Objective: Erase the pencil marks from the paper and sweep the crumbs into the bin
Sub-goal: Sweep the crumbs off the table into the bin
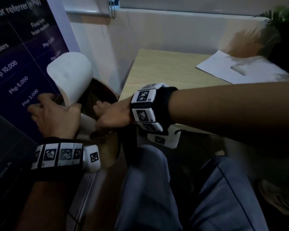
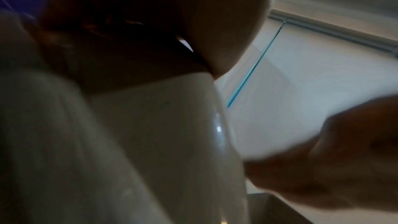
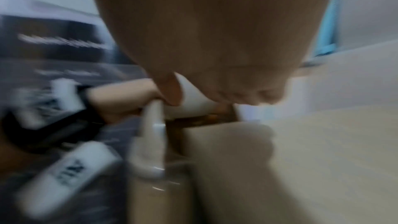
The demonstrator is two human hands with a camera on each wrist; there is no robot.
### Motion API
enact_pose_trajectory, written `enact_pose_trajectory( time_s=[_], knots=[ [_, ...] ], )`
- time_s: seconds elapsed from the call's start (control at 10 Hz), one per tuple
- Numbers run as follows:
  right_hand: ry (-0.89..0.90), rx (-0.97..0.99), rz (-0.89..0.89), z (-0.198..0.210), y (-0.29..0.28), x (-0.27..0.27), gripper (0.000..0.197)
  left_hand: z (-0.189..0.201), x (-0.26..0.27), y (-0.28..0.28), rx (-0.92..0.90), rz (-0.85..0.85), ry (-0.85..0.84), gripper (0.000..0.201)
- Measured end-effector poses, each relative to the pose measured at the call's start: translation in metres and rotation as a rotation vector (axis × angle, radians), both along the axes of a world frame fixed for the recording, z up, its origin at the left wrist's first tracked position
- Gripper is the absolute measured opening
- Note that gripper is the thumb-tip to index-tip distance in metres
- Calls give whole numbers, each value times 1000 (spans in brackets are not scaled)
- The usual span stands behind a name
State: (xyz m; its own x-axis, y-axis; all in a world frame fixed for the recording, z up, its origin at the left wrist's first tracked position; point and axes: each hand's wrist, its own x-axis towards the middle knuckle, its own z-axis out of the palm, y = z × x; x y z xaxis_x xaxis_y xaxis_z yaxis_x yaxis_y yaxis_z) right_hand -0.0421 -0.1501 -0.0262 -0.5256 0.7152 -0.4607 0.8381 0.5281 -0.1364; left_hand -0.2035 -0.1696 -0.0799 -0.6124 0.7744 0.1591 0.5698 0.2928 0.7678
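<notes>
Left hand [image 1: 55,117] grasps a curled white sheet of paper [image 1: 70,75], bent into a trough over the round tan bin [image 1: 107,154]. Trough's long axis runs 11 to 5 o'clock, low end pointing into the bin mouth. Right hand [image 1: 110,115] sits at the bin's rim, fingers curled; grasp cannot be told. White block eraser [image 1: 238,70] lies on a second white sheet [image 1: 223,67] on the pale wooden table [image 1: 157,72], at 2 o'clock.

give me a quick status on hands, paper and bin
Left hand holds curled paper over bin. Right hand at bin rim, grip unclear. Eraser on desk sheet.
</notes>
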Motion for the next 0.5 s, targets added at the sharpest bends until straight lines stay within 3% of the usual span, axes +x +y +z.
enact_pose_trajectory(
  time_s=[0.1,0.2,0.3,0.4,0.5],
  knots=[
    [85,-60,-205,10,17,33,64,-1,0,-1,-3,1,2,67],
    [49,-86,-258,6,13,47,73,-1,0,-1,-7,8,3,67],
    [116,-56,-102,2,-16,23,83,-3,1,2,-13,13,6,67],
    [125,-20,-23,10,-29,33,71,-6,1,2,-13,29,16,67],
    [165,110,-178,20,-17,94,55,-11,-1,3,23,38,-34,71]
  ],
)
